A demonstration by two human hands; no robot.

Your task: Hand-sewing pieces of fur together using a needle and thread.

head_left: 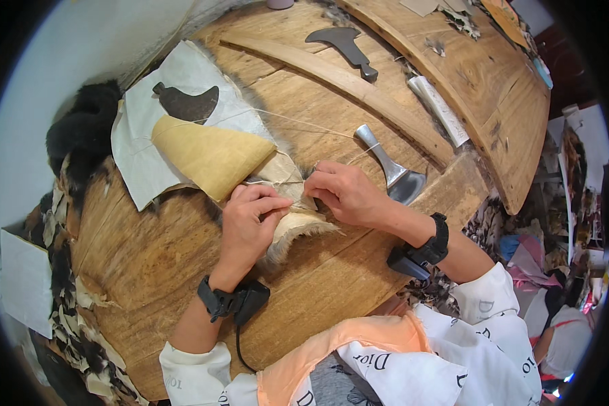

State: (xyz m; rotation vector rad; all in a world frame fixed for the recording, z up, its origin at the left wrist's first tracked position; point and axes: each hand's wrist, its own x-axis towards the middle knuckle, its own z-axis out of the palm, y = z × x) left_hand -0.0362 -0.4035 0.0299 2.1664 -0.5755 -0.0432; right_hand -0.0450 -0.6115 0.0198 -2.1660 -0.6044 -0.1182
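A piece of fur pelt [306, 222], pale skin side up with grey fur along its edge, lies on the wooden table in front of me. My left hand [250, 220] is closed on the pelt's near part, thumb and forefinger pressed together. Just right of it, my right hand [345, 193] is pinched at the pelt's edge, where pale thread runs to its fingers. A needle, if one is there, cannot be made out. Loops of thread [298, 120] stretch across the table beyond. A curled tan sheet [213, 155] partly covers the pelt on the left.
Crescent-bladed knives lie around: a dark one [189, 103] on a white sheet [130, 152], another [338, 44] farther off, and a metal-handled one [402, 179] beside my right hand. Long wooden strips [331, 84] cross the table [142, 271]. Black fur [81, 128] and scraps border its left side.
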